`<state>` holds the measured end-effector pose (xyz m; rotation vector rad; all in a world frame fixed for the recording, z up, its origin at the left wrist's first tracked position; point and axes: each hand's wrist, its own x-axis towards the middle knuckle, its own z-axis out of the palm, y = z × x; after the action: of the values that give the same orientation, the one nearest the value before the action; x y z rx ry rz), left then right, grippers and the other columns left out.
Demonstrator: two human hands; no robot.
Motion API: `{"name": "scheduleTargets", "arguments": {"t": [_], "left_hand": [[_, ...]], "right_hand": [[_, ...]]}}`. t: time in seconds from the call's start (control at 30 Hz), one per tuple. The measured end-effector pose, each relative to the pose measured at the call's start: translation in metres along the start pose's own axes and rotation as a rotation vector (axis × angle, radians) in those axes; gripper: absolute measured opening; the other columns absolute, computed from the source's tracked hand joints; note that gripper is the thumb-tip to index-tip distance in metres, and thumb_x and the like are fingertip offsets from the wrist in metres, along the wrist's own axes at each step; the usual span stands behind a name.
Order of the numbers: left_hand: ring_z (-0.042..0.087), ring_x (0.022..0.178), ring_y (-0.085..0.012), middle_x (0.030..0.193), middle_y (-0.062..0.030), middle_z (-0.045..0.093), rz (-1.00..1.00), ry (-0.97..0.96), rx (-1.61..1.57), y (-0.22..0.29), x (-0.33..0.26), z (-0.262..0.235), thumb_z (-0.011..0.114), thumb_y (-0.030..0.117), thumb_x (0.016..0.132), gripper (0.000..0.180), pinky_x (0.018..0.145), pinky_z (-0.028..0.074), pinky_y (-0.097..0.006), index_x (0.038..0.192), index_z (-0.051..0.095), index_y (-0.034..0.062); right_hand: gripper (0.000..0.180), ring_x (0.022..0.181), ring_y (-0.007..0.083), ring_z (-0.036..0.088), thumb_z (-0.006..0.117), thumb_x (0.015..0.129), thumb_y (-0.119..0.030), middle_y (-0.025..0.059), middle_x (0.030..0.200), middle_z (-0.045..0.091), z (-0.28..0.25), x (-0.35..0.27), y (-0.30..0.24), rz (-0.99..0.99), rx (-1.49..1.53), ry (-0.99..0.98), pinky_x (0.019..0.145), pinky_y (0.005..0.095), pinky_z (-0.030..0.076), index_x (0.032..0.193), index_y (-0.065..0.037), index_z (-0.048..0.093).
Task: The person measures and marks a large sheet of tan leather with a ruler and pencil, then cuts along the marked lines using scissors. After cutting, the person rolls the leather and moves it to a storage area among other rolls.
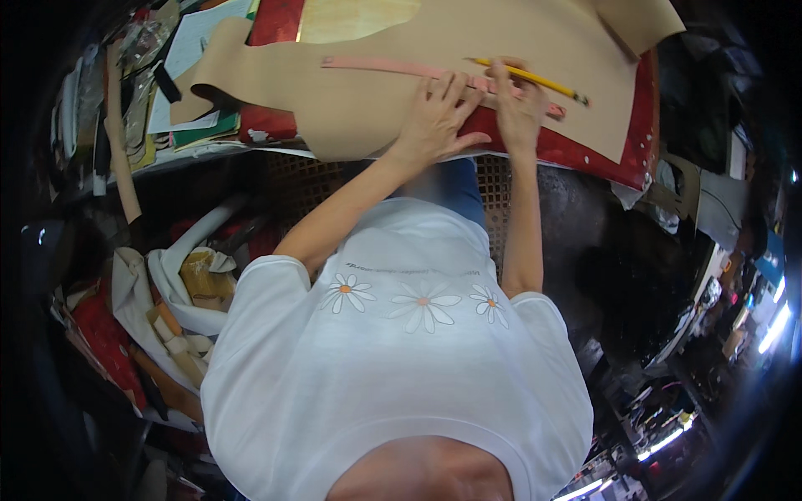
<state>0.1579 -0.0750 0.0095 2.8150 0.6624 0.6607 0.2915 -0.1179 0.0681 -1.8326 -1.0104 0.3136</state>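
A broad tan sheet, like leather, lies over the red-topped table with one end curled up at the left. Across it runs a long, narrow pink strip, slanting down to the right. My left hand lies flat with fingers spread, its fingertips at the strip's lower edge. My right hand is closed on a yellow pencil, whose point faces left and eraser end right. That hand rests over the right part of the strip and hides some of it.
Papers and piled scraps crowd the table's left end. The sheet's far right corner folds over. Below left of the table, rolled white material stands among offcuts. Red tabletop shows along the near edge.
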Motion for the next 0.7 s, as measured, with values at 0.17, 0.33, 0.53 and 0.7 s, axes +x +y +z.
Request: {"name": "scheduleTargets", "arguments": {"t": [0.17, 0.33, 0.53, 0.7], "left_hand": [[0.028, 0.136, -0.0381, 0.143, -0.0195, 0.037, -0.018, -0.056, -0.155, -0.005, 0.000, 0.005, 0.058, 0.050, 0.082, 0.075, 0.113, 0.015, -0.056, 0.140, 0.039, 0.0065], [0.033, 0.132, -0.0326, 0.137, -0.0178, 0.041, -0.045, -0.086, -0.097, 0.002, 0.002, -0.002, 0.059, 0.057, 0.081, 0.077, 0.109, 0.022, -0.053, 0.139, 0.043, 0.0098], [0.038, 0.126, -0.0316, 0.131, -0.0167, 0.044, -0.041, -0.077, -0.026, 0.006, 0.007, -0.009, 0.057, 0.062, 0.080, 0.076, 0.105, 0.028, -0.052, 0.138, 0.046, 0.0148], [0.041, 0.124, -0.0316, 0.129, -0.0185, 0.048, -0.024, -0.058, 0.002, 0.007, 0.006, -0.011, 0.058, 0.063, 0.079, 0.077, 0.104, 0.029, -0.051, 0.135, 0.049, 0.0100]], "right_hand": [[0.030, 0.079, 0.0265, 0.063, 0.061, 0.089, -0.034, 0.0115, 0.078, 0.066, 0.066, 0.008, -0.014, -0.183, -0.140, -0.171, 0.074, 0.0368, 0.046, 0.093, -0.004, 0.067], [0.033, 0.076, 0.0268, 0.060, 0.058, 0.093, -0.033, 0.0139, 0.077, 0.062, 0.024, -0.002, 0.025, -0.194, -0.264, -0.007, 0.075, 0.0394, 0.044, 0.093, -0.001, 0.064], [0.018, 0.070, 0.0087, 0.053, 0.050, 0.100, -0.018, 0.0054, 0.081, 0.054, -0.070, -0.011, 0.071, 0.179, 0.204, 0.317, 0.066, 0.0268, 0.056, 0.097, 0.000, 0.051], [0.018, 0.061, 0.0082, 0.053, 0.049, 0.100, -0.017, -0.0008, 0.071, 0.041, -0.082, -0.011, 0.080, 0.097, 0.155, 0.354, 0.067, 0.0297, 0.061, 0.093, -0.001, 0.046]]}}
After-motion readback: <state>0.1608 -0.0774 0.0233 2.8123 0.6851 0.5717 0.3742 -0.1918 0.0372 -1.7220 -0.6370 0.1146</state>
